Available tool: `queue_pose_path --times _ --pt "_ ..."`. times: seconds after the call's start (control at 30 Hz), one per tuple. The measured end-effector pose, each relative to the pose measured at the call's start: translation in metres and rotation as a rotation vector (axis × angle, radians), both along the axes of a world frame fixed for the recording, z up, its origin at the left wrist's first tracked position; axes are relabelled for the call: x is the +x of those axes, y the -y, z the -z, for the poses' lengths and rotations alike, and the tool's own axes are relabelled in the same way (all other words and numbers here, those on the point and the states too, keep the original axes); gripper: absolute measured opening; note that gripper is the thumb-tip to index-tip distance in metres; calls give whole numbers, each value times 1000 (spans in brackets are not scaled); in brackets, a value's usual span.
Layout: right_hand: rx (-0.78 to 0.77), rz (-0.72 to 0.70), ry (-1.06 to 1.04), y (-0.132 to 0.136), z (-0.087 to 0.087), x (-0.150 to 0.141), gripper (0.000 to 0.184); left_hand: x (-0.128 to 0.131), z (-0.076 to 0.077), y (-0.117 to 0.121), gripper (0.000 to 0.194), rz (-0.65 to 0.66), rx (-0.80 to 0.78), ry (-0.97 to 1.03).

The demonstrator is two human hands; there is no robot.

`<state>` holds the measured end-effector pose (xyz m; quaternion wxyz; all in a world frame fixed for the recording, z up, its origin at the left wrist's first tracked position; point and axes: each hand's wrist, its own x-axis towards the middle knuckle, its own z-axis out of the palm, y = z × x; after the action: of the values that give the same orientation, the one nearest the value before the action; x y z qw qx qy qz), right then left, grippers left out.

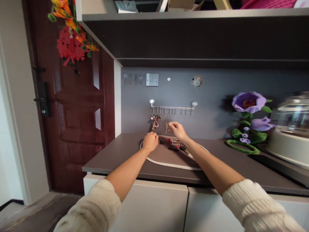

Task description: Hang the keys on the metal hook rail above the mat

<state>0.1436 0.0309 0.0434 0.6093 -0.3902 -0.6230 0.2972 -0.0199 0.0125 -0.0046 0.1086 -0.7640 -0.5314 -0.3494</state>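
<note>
Between the thumb and fingertips of my right hand (pixel 178 131) is a small metal key (pixel 166 128), hanging point down above the mat. My left hand (pixel 151 141) is closed, over the mat's left side and just below the hanging keys; whatever its fingers may hold is hidden. A rail with hooks (pixel 173 108) is fixed to the grey wall, and a bunch of keys and trinkets (pixel 155 121) hangs from its left end. On the pale-rimmed brown mat (pixel 173 166) lies a pile of keys with red and black fobs (pixel 175 145), partly behind my right wrist.
A purple artificial flower (pixel 248 102) and a glass-topped cream appliance (pixel 287 141) stand at the right of the counter (pixel 108 158). Overhead juts a shelf (pixel 181 38). To the left is a dark red door (pixel 79 129) with a red decoration (pixel 71 46).
</note>
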Motion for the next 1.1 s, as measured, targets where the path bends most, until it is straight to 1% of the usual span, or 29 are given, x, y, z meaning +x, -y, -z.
queue_pose_path --times 0.13,0.27,0.37,0.5,0.67,0.83,1.0,1.1 --pt "-21 46 -13 -12 -22 -4 5 1 3 -4 28 -12 -40 2" --pt "-47 103 -31 -26 -41 -9 7 2 4 -5 28 28 -59 -16" --pt "-64 152 -40 -37 -50 -13 10 3 5 -5 29 42 -63 -24" --pt "-68 226 -43 -47 -58 -19 13 4 6 -6 28 52 -72 -35" --pt "-64 368 21 -63 -63 -23 15 5 4 -4 29 70 -71 -64" --pt "39 466 178 -85 -60 -21 21 6 4 -5 30 68 -83 -77" --pt "-10 599 242 -94 -57 -19 21 6 4 -5 30 60 -78 -81" --pt "-23 611 279 -95 -54 -19 22 6 4 -6 30 60 -86 -80"
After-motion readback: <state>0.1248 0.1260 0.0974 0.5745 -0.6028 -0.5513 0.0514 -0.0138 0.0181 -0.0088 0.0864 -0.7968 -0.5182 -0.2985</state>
